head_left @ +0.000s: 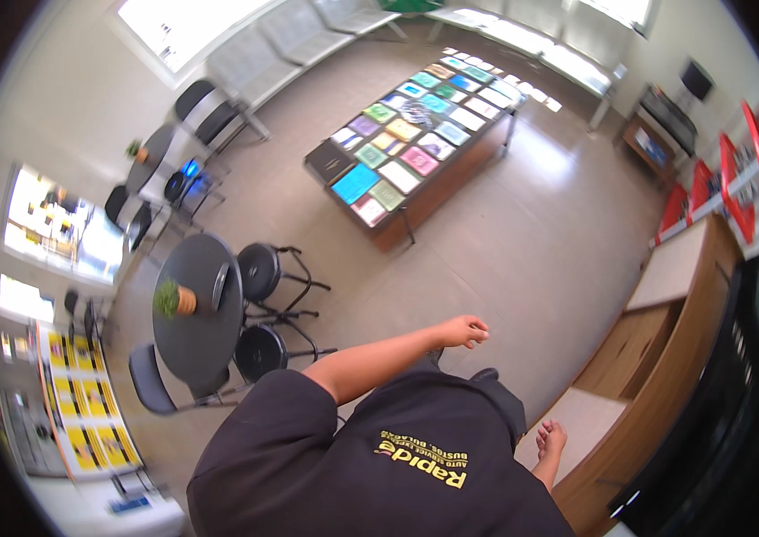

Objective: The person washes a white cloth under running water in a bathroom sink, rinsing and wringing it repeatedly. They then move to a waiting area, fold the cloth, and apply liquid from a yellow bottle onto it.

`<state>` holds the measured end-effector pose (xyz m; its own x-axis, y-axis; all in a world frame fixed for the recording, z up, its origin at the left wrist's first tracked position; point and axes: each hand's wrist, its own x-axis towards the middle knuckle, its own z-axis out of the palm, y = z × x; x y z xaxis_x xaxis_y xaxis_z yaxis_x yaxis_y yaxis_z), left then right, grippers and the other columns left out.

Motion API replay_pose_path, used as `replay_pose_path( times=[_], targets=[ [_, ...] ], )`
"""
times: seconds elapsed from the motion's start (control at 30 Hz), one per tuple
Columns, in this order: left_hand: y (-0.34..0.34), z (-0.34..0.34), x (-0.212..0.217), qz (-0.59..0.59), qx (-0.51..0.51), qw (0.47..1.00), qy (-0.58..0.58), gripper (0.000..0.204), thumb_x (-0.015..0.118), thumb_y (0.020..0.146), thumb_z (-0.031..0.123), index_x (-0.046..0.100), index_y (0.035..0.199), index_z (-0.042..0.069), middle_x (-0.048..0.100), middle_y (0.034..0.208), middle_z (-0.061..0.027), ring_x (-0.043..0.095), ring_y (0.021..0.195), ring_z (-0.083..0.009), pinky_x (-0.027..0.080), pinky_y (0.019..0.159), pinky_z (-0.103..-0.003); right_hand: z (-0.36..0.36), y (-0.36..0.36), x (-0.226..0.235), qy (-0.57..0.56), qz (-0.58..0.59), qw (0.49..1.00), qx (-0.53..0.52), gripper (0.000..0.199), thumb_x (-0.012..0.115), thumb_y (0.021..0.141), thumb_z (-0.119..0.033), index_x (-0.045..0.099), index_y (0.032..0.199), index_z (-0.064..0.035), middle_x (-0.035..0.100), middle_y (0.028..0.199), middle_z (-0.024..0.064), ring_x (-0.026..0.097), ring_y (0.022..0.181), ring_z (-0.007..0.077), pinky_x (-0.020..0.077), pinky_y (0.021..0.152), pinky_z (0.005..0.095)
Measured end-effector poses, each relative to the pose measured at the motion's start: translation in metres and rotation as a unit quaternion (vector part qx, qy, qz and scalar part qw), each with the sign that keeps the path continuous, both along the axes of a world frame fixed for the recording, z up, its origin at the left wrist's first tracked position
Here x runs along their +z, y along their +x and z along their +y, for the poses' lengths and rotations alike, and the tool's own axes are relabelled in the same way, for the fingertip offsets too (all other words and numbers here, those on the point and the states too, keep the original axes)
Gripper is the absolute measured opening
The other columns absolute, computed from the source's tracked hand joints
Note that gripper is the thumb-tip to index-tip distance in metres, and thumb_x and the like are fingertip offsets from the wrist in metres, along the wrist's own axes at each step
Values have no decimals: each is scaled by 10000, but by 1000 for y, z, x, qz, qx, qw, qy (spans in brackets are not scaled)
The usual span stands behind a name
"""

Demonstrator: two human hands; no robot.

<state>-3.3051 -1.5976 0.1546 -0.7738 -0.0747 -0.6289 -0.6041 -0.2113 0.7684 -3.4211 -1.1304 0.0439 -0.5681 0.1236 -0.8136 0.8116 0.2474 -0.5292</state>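
My left hand (465, 331) hangs in the air over the tiled floor, arm stretched out from a black short sleeve, fingers loosely bent and holding nothing. My right hand (551, 440) is low at the right, next to my black shirt with yellow print. Its fingers rest on or just above the pale top of a wooden counter step (576, 421), and nothing is in it. The nearest things to the left hand are two black round stools (260, 351).
A round black table (196, 336) carries a small potted plant (174, 300) and a dark flat object. A long low wooden table (415, 192) is covered with several coloured sheets. A wooden counter (666, 358) runs along the right, with red displays (737, 188) behind it. Grey benches line the far wall.
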Motion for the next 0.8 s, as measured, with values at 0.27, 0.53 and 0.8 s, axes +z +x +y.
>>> replay_pose_path(
  times=[0.27, 0.53, 0.8],
  targets=[
    [215, -2, 42, 13, 463, 886, -9, 441, 632, 986, 356, 565, 1346, 110, 687, 1162, -22, 647, 914, -101, 505, 833, -275, -229, -156, 82, -53, 180, 880, 436, 175, 587, 997, -243, 587, 1100, -101, 676, 916, 28, 592, 683, 128, 442, 533, 255],
    [404, 152, 28, 61, 662, 747, 34, 464, 624, 998, 377, 550, 1371, 111, 677, 1221, -32, 669, 1004, -135, 495, 850, -281, -424, 49, 266, -199, 302, 694, 622, 232, 591, 988, -256, 621, 1161, -104, 678, 944, 16, 602, 765, 104, 466, 678, 262],
    [608, 258, 19, 108, 804, 585, -11, 428, 629, 993, 391, 580, 1323, 123, 692, 1166, -28, 662, 985, -131, 465, 827, -262, -435, 428, 376, -410, 301, 383, 771, 218, 598, 1003, -196, 628, 1113, -10, 669, 929, 52, 604, 793, 96, 489, 715, 251]
  ],
)
